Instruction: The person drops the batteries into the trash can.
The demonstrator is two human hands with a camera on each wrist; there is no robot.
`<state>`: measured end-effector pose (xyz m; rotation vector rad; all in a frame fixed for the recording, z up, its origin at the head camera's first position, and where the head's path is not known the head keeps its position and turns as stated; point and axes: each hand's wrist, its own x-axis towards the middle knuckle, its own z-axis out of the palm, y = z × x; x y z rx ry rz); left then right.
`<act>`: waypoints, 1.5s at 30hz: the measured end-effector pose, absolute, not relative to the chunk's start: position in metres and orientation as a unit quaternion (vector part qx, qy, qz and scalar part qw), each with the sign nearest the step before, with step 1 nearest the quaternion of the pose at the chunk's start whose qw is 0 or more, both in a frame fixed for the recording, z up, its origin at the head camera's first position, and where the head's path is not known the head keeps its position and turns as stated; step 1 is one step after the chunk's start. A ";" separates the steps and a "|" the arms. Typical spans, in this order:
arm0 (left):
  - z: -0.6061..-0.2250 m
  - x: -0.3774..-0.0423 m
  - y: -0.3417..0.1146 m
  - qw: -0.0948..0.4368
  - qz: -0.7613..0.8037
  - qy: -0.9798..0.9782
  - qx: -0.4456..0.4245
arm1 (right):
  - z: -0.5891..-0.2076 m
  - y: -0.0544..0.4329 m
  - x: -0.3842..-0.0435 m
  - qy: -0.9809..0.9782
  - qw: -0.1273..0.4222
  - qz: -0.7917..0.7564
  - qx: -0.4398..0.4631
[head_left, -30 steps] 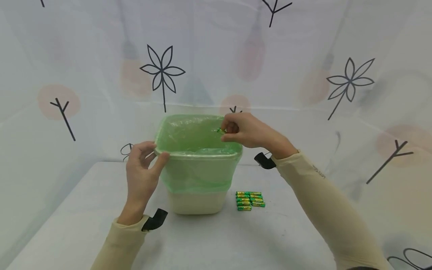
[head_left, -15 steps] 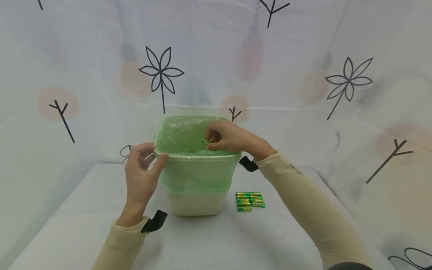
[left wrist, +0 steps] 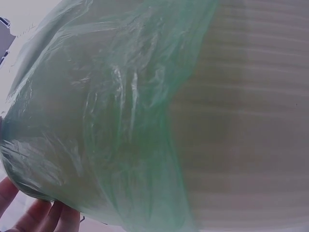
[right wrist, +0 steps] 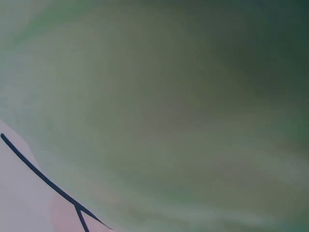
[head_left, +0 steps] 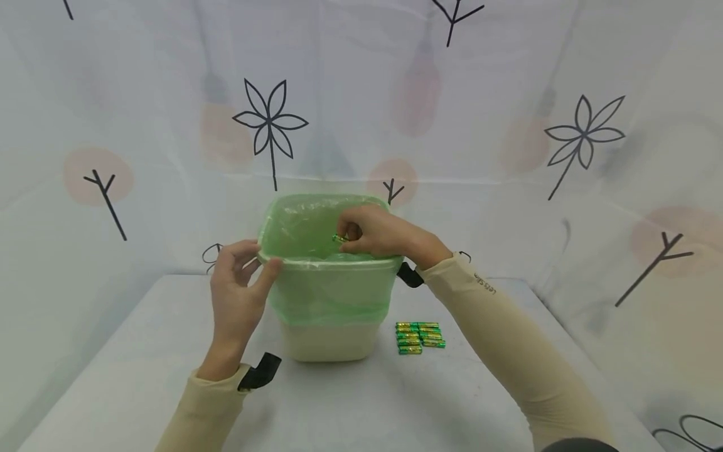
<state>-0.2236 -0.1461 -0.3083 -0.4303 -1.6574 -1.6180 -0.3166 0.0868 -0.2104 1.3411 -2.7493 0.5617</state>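
A cream waste bin (head_left: 330, 342) stands on the table, lined with a translucent green bag (head_left: 333, 292) folded over its rim. My left hand (head_left: 240, 295) grips the bin's left rim, thumb at the front and fingers round the side. In the left wrist view, its fingertips (left wrist: 67, 220) lie at the bag-covered rim. My right hand (head_left: 373, 229) reaches over the bin's mouth and pinches a small green-and-gold battery (head_left: 339, 238) between thumb and fingers. The right wrist view holds only blurred green bag and backdrop; the right hand is out of it.
Several green-and-gold batteries (head_left: 418, 337) lie in two neat columns right of the bin. The white table (head_left: 350, 408) meets a patterned cloth backdrop (head_left: 480, 125) behind and at both sides.
My right hand has moved left and slightly down, carrying the battery from the bin's right side further over its opening. The left hand has kept its grip on the rim.
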 end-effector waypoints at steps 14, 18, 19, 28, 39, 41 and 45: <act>-0.310 -0.224 -0.147 0.391 -0.634 -0.642 -0.181 | -0.212 0.086 -0.314 -0.885 0.023 0.193 0.423; -0.310 -0.224 -0.146 0.392 -0.634 -0.640 -0.184 | -0.211 0.091 -0.313 -0.882 0.047 0.206 0.421; -0.310 -0.224 -0.145 0.393 -0.635 -0.640 -0.185 | -0.210 0.092 -0.313 -0.881 0.053 0.210 0.420; -0.309 -0.222 -0.145 0.395 -0.629 -0.644 -0.185 | -0.200 0.118 -0.301 -0.872 0.104 0.241 0.413; -0.311 -0.224 -0.146 0.396 -0.632 -0.639 -0.189 | -0.211 0.175 -0.287 -0.880 0.146 0.276 0.357; -0.311 -0.225 -0.146 0.398 -0.632 -0.637 -0.191 | -0.218 0.185 -0.285 -0.888 0.145 0.276 0.338; -0.310 -0.225 -0.146 0.401 -0.632 -0.634 -0.194 | -0.238 0.202 -0.286 -0.901 0.134 0.276 0.307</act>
